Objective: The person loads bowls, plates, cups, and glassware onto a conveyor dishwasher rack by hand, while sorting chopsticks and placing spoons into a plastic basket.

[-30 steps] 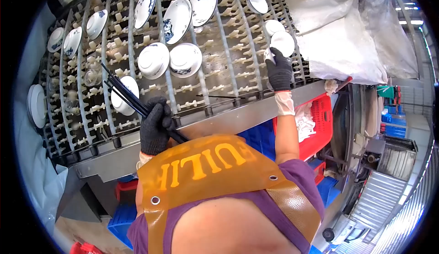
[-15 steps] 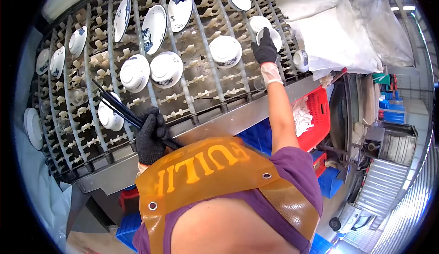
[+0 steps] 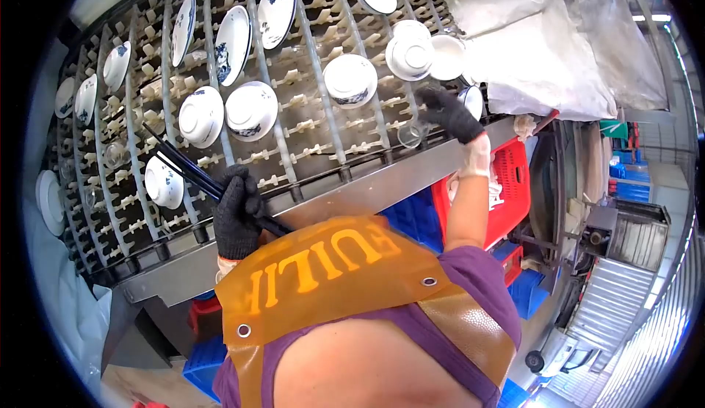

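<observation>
My left hand (image 3: pixel 239 213), in a black glove, is closed around a bundle of black chopsticks (image 3: pixel 183 171) that point up and left over the rack. Beside their tips is a white bowl with a blue pattern (image 3: pixel 164 182). My right hand (image 3: pixel 449 114), also black-gloved, hovers over the right end of the rack with its fingers apart and nothing visible in them. Near its fingertips are a clear glass (image 3: pixel 413 133) and a bowl (image 3: pixel 471 102) partly hidden behind the hand. Just above sit an upturned white bowl (image 3: pixel 409 57) and another white bowl (image 3: pixel 447 58).
Several bowls and oval plates (image 3: pixel 233 46) stand among the pegs of the conveyor rack (image 3: pixel 301 125). A metal ledge (image 3: pixel 352 196) runs along its near side. Below are a red basket (image 3: pixel 510 180) with white cloths and a blue crate (image 3: pixel 415 221). Plastic sheeting (image 3: pixel 529 55) hangs at right.
My right hand has come away from the white bowl, moving down and right. The dishes on the rack have shifted slightly left. My left hand still holds the chopsticks.
</observation>
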`<action>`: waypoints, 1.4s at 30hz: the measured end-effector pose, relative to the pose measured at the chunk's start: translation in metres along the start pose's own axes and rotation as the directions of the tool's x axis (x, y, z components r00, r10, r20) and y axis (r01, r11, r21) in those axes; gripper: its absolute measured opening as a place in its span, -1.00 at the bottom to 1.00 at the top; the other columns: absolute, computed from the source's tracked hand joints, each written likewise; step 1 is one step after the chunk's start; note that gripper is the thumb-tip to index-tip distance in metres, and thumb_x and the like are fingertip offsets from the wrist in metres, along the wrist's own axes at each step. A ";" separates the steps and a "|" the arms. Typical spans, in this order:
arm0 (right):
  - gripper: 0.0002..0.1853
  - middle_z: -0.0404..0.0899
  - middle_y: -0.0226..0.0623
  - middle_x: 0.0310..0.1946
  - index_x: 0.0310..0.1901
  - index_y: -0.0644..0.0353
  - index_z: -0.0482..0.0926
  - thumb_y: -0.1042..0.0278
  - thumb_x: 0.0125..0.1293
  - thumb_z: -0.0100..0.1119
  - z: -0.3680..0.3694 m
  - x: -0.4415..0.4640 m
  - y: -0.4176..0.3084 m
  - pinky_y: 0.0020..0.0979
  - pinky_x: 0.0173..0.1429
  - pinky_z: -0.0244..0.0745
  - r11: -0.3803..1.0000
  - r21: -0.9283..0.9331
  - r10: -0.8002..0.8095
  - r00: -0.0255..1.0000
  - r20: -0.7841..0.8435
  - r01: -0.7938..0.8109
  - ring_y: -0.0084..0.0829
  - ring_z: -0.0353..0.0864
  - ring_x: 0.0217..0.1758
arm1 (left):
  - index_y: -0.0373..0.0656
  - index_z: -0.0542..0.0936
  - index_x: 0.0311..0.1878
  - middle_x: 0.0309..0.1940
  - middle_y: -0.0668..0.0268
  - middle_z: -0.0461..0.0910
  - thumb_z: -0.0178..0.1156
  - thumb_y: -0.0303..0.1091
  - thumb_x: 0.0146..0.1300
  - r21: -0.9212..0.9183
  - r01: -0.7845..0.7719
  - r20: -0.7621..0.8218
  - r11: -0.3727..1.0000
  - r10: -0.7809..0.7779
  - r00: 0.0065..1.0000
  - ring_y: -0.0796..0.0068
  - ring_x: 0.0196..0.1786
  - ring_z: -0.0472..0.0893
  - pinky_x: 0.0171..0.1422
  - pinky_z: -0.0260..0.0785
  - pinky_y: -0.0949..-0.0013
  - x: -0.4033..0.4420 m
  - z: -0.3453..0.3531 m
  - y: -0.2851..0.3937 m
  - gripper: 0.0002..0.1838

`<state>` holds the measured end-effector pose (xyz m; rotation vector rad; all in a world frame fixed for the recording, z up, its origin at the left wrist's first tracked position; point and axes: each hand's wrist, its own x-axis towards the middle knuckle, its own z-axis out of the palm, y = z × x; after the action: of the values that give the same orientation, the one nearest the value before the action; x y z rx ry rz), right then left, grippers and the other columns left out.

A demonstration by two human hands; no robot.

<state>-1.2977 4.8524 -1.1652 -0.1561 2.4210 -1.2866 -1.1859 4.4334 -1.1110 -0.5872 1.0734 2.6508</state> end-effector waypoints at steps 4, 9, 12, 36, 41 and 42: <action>-0.34 0.46 -0.14 0.01 0.07 0.09 0.43 0.28 -0.18 0.39 0.036 -0.029 0.006 -0.27 0.21 0.27 0.903 -0.388 -0.193 0.981 0.019 0.185 -0.17 0.40 0.12 | -0.18 0.45 -0.02 -0.41 0.33 0.43 0.00 -0.36 0.29 0.007 0.013 0.021 1.000 -0.013 1.000 0.63 -0.54 0.35 -0.50 0.22 0.55 0.004 0.001 -0.006 -0.77; -0.51 0.52 -0.11 -0.09 -0.07 0.08 0.54 -0.02 -0.02 0.22 0.032 -0.030 -0.033 -0.21 0.10 0.35 0.762 -0.640 0.155 0.987 0.040 -0.093 -0.13 0.49 -0.01 | -0.19 0.45 -0.03 -0.42 0.34 0.43 -0.01 -0.38 0.29 0.057 0.042 0.039 0.998 -0.044 0.998 0.62 -0.56 0.34 -0.53 0.21 0.53 0.008 0.005 -0.015 -0.78; -0.54 0.56 -0.09 -0.22 -0.21 0.11 0.60 -0.13 0.07 0.11 0.036 -0.015 -0.024 -0.19 -0.01 0.40 0.671 -0.702 0.230 0.967 -0.108 -0.238 -0.10 0.53 -0.11 | -0.19 0.45 -0.03 -0.42 0.33 0.44 0.00 -0.39 0.28 0.032 0.042 0.042 0.999 -0.043 0.998 0.62 -0.56 0.35 -0.54 0.21 0.53 0.011 0.007 -0.018 -0.78; -0.72 0.58 -0.13 -0.22 -0.20 0.04 0.58 0.37 0.06 -0.05 -0.112 0.175 0.105 -0.22 0.03 0.40 0.902 -0.216 -0.031 0.445 -0.895 -0.373 -0.13 0.54 -0.09 | -0.21 0.46 -0.07 -0.47 0.29 0.46 0.05 -0.39 0.25 0.028 0.001 -0.035 1.000 0.000 0.999 0.57 -0.59 0.40 -0.58 0.29 0.49 0.021 0.032 -0.049 -0.79; -0.66 0.55 -0.04 -0.16 -0.16 0.13 0.57 0.12 0.08 0.10 -0.079 0.172 0.090 -0.19 0.06 0.36 0.881 -0.371 0.031 0.818 -0.575 -0.294 -0.07 0.50 -0.05 | -0.20 0.46 -0.07 -0.46 0.29 0.46 0.05 -0.39 0.25 0.016 -0.011 -0.065 1.000 0.012 0.998 0.57 -0.59 0.40 -0.59 0.28 0.50 0.021 0.040 -0.053 -0.79; -0.61 0.55 -0.02 -0.15 -0.11 0.18 0.53 0.11 0.09 0.12 -0.073 0.184 0.126 -0.21 0.04 0.36 0.753 -0.652 -0.190 0.916 -0.352 -0.094 -0.07 0.51 -0.06 | -0.20 0.47 -0.07 -0.46 0.29 0.46 0.05 -0.38 0.26 -0.003 -0.002 -0.063 1.000 0.002 0.998 0.57 -0.59 0.40 -0.59 0.28 0.50 0.021 0.041 -0.055 -0.80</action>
<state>-1.4843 4.9294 -1.2846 -0.1585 3.1638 -0.4256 -1.1975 4.5018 -1.1275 -0.6747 1.0876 2.6526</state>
